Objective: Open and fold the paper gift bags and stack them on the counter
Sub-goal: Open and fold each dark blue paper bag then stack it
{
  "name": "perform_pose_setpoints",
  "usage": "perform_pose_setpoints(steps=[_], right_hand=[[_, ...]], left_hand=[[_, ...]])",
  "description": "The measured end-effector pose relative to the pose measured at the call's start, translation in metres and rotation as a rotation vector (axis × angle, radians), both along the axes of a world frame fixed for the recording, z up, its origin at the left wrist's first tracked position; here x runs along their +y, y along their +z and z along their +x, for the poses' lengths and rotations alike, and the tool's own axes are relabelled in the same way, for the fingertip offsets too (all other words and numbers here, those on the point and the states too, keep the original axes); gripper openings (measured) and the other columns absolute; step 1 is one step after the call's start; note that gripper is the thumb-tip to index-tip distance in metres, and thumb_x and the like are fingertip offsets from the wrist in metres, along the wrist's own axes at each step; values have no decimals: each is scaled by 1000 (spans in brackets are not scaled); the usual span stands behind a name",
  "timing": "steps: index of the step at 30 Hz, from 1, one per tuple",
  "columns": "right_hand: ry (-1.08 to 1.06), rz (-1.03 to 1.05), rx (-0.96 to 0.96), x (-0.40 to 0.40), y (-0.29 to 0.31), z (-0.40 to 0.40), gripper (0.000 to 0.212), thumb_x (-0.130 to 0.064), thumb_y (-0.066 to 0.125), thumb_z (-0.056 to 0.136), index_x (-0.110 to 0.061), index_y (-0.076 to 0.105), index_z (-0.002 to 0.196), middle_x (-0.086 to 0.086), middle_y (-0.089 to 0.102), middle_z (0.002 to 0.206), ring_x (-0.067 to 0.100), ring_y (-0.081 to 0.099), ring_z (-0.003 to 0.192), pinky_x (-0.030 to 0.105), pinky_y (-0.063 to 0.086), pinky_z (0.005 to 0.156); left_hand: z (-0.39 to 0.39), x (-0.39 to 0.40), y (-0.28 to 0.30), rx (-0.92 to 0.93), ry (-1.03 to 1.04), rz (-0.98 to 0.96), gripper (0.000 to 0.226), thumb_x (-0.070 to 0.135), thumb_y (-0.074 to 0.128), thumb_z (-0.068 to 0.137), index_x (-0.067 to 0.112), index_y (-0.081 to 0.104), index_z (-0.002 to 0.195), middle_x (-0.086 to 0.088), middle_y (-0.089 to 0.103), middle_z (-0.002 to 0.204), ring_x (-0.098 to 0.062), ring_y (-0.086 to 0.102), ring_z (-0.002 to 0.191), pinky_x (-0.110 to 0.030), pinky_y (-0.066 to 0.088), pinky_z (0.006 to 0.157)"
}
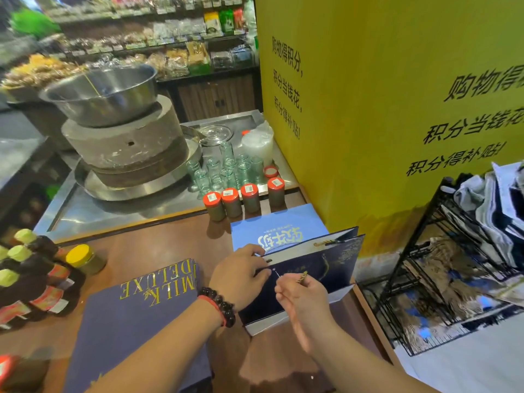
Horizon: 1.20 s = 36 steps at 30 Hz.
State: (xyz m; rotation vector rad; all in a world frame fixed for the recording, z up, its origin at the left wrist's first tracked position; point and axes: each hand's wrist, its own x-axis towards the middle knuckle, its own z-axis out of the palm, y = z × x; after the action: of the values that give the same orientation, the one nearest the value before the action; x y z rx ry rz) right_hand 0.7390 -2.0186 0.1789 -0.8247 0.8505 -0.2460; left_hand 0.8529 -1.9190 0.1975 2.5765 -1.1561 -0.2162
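Navy gift bag [306, 276], left fingers [256, 255] gripping its rim, right fingers [286, 285] pinching its cord [302, 277].

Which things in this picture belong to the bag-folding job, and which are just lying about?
Part of the job:
dark navy gift bag, held by the left hand
gold cord handle, pinched by the right hand
light blue gift bag
MILK DELUXE bag

Lying about:
red-lidded jars
glass cups
stone mill
wire rack
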Motion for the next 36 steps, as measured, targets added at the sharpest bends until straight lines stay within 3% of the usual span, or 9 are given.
perform_pose_setpoints(steps=[9,13,17,20,27,30,33,36], right_hand=[[-20,3,-29,5,4,7,11,1,62,90,9,63,99,15,62,75,20,59,74,29,56,76],[13,52,-16,4,6,5,13,-1,62,92,5,62,103,11,63,72,17,57,65,27,53,67],[63,91,22,2,4,2,12,-3,62,93,2,62,104,6,62,67,12,50,56,25,45,58],[80,95,35,-2,6,0,7,0,59,94,-1,63,99,7,65,69,13,50,56,25,44,58],[238,11,54,-8,7,-10,18,-5,56,91,-5,72,99,13,67,83,16,54,55,28,43,56],[322,-225,133,-19,5,-17,17,-7,57,91,-4,71,83,9,65,72,13,51,48,21,39,46],[218,-688,140,-35,11,-28,31,-8,59,88,-11,59,58,-3,52,55,12,43,53,20,33,48],[208,-1129,48,-46,40,-22,23,-20,59,86,-15,58,63,-8,54,58,8,47,61,24,38,58]], left_hand=[[-7,-1,0,-34,-42,-15,27,39,46,95,30,71,101,19,45,134,1,47,114,-20,37,73],[-9,1,0,-56,-71,-40,31,41,43,91,28,71,97,17,46,134,-1,48,113,-20,37,74],[-11,4,1,-56,-102,-65,50,53,30,82,29,71,99,17,48,132,-4,50,111,-21,39,77],[-11,5,0,-89,-119,-37,41,50,39,87,30,70,104,16,47,134,-4,50,112,-20,36,75],[-15,2,0,-143,-65,-57,32,49,50,94,28,72,103,16,48,133,-7,51,112,-25,41,79],[-15,3,-6,-186,-69,-82,31,47,51,94,28,74,99,15,52,129,-8,53,109,-27,44,78],[-14,3,-11,-254,-92,-117,31,47,52,90,27,75,83,13,60,116,-11,60,94,-29,47,66],[-15,4,-13,-334,-103,-166,36,48,46,85,30,74,71,14,63,103,-11,63,77,-27,46,52]])
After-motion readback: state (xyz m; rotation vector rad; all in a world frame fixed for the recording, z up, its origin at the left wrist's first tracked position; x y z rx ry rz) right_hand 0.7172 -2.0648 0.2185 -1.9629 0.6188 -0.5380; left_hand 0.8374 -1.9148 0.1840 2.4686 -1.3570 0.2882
